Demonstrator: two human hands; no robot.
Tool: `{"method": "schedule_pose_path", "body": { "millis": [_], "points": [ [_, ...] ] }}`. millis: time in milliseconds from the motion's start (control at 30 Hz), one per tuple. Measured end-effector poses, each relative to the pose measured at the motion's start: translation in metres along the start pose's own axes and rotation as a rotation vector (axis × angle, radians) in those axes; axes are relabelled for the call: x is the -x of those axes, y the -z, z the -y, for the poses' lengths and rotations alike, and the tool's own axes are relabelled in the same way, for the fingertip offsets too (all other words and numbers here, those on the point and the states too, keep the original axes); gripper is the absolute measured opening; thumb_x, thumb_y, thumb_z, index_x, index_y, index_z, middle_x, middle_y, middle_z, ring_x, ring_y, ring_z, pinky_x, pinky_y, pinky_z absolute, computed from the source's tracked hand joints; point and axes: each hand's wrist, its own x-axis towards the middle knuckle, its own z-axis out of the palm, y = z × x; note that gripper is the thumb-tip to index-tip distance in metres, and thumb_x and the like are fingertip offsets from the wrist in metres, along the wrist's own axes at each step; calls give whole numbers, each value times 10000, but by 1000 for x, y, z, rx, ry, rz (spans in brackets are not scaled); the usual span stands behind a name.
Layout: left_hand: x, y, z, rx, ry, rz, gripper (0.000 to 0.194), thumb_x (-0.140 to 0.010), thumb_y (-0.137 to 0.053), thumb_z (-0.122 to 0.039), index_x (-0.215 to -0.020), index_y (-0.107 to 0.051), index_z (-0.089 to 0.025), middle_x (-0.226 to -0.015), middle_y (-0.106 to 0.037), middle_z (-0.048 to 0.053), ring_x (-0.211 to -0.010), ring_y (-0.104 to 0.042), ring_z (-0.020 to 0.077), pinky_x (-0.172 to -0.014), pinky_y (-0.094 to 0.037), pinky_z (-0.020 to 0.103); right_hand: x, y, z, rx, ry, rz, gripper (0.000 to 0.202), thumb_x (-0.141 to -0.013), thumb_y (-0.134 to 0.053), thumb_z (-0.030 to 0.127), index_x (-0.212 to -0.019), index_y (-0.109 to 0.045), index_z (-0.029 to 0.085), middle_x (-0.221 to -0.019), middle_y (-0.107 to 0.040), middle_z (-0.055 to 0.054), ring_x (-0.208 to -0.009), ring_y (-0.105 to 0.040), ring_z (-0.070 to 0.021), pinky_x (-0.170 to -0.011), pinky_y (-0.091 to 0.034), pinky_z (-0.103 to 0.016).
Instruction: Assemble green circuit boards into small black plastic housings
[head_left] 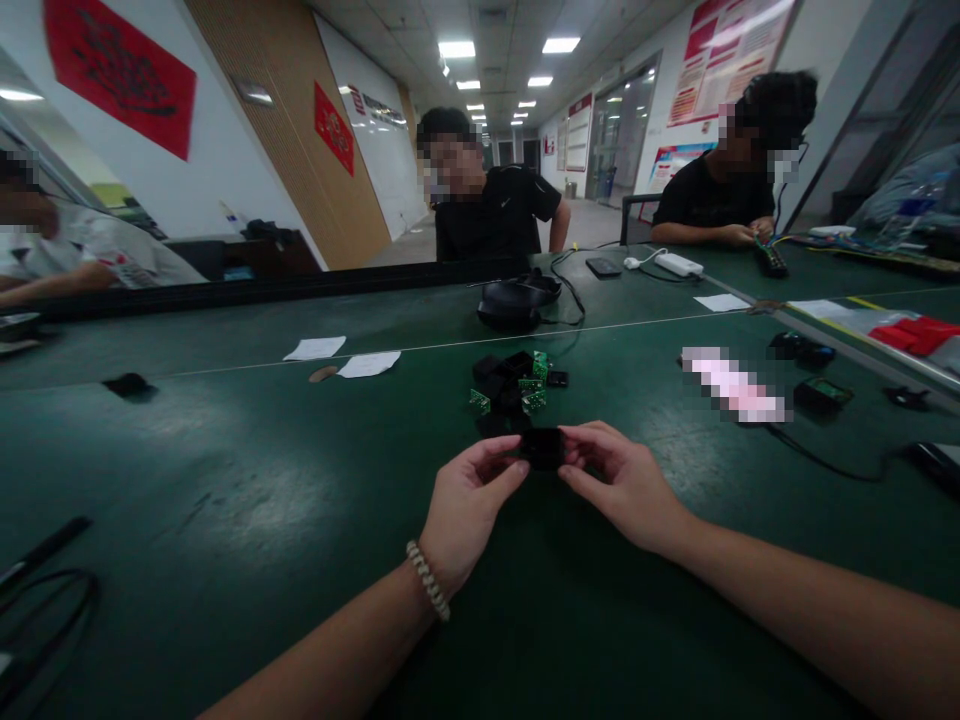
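Note:
A small black box-like part (543, 449) is held between my two hands, low over the green table (300, 560). My left hand (469, 505) pinches its left side with thumb and fingers. On the other side, my right hand (626, 485) grips its right edge the same way. Just beyond the part lies a pile of black housings (504, 375) with several small green circuit boards (534, 398) among them. A small black piece (557, 379) sits at the right of the pile.
Behind the pile are a black headset (517, 298) and its cable. White papers (369, 364) lie to the left. A phone with a lit screen (735, 385) and black parts (821, 395) are on the right. Several people sit around the table.

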Motion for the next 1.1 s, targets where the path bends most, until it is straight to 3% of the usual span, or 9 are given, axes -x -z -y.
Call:
{"method": "schedule_pose_path", "body": {
  "millis": [200, 367, 567, 733, 900, 1100],
  "points": [
    [-1, 1, 2, -22, 4, 15, 311, -767, -774, -233, -1073, -722, -212, -1052, -740, 36, -961, -655, 173, -869, -515, 311, 1, 1, 0, -15, 23, -9, 326, -795, -727, 164, -1108, -661, 227, -1189, -553, -65, -935, -629, -173, -847, -571, -361],
    [0, 1, 0, -48, 5, -3, 304, -763, -770, -229, -1063, -730, -207, -987, -751, 36, -926, -660, 176, -852, -518, 314, 0, 1, 3, -114, -24, 38, 244, -787, -747, 172, -1009, -650, 207, -1161, -633, -60, -981, -659, -186, -881, -563, -368],
    [0, 0, -1, -72, -24, 7, 268, -779, -755, -236, -1046, -742, -214, -1044, -751, 43, -985, -663, 194, -893, -522, 333, 1, 0, 3, -168, -72, 48, 177, -775, -745, 158, -896, -621, 196, -1266, -617, -79, -1012, -667, -199, -876, -558, -383],
    [3, -3, -4, -30, -45, 29, 316, -770, -771, -242, -1080, -729, -198, -1068, -750, 58, -1019, -668, 207, -941, -521, 354, 2, 1, 3, -169, -74, 53, 208, -784, -747, 173, -938, -611, 204, -1257, -630, -77, -957, -665, -183, -827, -558, -364],
    [7, -3, -8, -33, -32, 112, 433, -754, -787, -217, -1173, -681, -197, -1158, -723, 83, -1083, -660, 233, -960, -532, 385, 2, 1, 3, -142, -87, 58, 369, -776, -764, 197, -1107, -602, 214, -1097, -678, -57, -941, -655, -190, -823, -550, -362],
    [9, -3, -10, -65, -31, 131, 502, -715, -797, -164, -1198, -662, -195, -1204, -704, 92, -1120, -652, 247, -1012, -509, 426, 1, 0, 5, -122, -103, 65, 396, -763, -770, 210, -1118, -595, 211, -1040, -682, -49, -913, -663, -193, -802, -562, -367]
  ]
}}
